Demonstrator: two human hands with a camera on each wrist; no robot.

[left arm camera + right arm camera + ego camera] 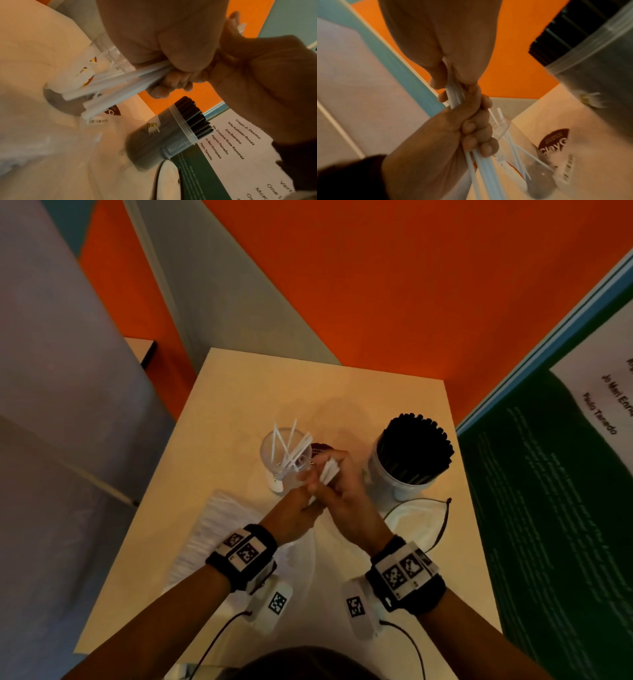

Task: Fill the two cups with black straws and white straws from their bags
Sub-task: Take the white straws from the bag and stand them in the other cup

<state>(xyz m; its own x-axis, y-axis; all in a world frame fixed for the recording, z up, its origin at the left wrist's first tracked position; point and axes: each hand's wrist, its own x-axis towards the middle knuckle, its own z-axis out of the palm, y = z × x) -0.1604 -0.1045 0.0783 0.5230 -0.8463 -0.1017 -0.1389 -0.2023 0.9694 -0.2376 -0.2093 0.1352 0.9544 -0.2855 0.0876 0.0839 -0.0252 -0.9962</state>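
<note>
Table (342, 392): pale top, carrying all items. Bag of white straws (219, 529): flat on the near left part, partly under the left forearm. Empty clear bag (418, 518): near right, beside the right wrist. Right cup (397, 474): packed with upright black straws (416, 441). Left cup (286, 460): clear, holding a few loose white straws (291, 446) leaning at mixed angles.

Both hands meet over the table between the two cups, just beside the left cup's rim. A bundle of white straws (328, 472) passes through both fists. Left hand (301, 505): fingers curled tightly round the lower part of the bundle. Right hand (346, 487): fingers wrapped round the upper part, the straw tips showing above them. The bundle's lower ends project below the left fist.
</note>
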